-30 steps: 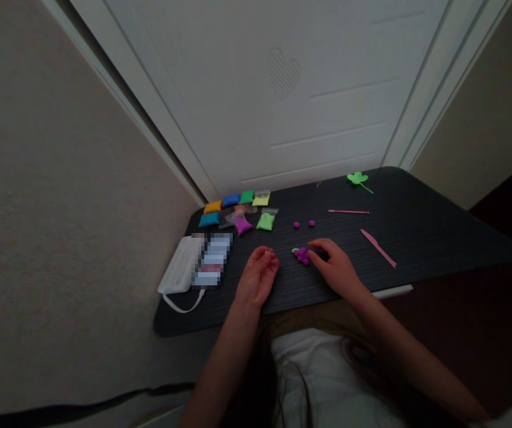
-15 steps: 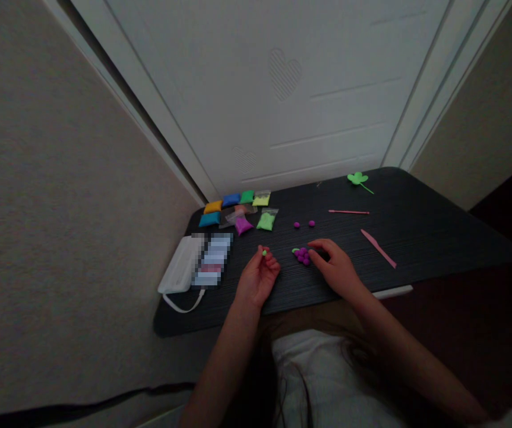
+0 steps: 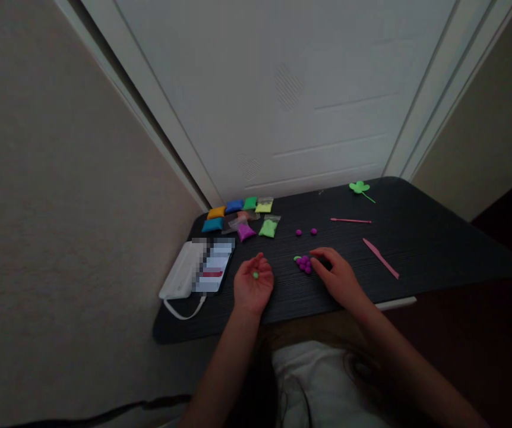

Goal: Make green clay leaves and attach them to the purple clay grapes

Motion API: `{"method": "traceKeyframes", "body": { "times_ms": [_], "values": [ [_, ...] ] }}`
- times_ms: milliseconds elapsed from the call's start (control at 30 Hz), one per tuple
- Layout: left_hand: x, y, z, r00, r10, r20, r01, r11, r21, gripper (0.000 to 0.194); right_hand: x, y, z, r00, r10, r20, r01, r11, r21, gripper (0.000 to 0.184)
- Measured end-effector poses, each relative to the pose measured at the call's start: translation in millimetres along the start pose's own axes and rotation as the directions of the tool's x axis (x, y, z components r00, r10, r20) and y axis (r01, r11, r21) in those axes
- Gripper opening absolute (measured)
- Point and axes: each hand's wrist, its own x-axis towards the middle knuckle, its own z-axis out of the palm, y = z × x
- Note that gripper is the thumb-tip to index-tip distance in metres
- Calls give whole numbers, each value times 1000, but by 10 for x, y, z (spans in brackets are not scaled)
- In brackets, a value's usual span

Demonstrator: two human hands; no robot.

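Observation:
My left hand (image 3: 253, 285) lies palm up over the table's front part, with a small green clay ball (image 3: 255, 275) resting in the palm and the fingers loosely curled. To its right, a cluster of purple clay balls (image 3: 304, 264) shaped like a bunch of grapes lies on the table, a light green clay piece (image 3: 297, 258) at its left end. My right hand (image 3: 336, 273) is at the cluster's right edge. Its thumb and index finger are parted, their tips beside or touching the purple balls. Two loose purple clay balls (image 3: 306, 232) lie behind the cluster.
Several clay packets, including a light green one (image 3: 269, 228), are at the back left. A phone (image 3: 215, 267) and a white power bank (image 3: 180, 270) with a cable sit left. A pink stick (image 3: 351, 220), a pink plastic knife (image 3: 381, 258) and a green clay clover (image 3: 360, 188) lie right.
The green ball has gone from my left fingertips down into the palm, and that hand has turned palm up and opened somewhat. My right hand stays by the cluster. The view has shifted slightly.

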Motion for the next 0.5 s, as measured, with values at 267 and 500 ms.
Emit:
{"method": "traceKeyframes", "body": {
  "times_ms": [267, 500],
  "values": [
    [-18, -159, 193, 993, -5, 118, 4, 1000, 9, 37, 122, -406, 85, 951, -304, -57, 298, 950, -95, 37],
    [-207, -431, 450, 941, 105, 322, -196, 944, 264, 43, 136, -1050, 390, 834, -518, 189, 547, 820, -167, 61]
  ]
}}
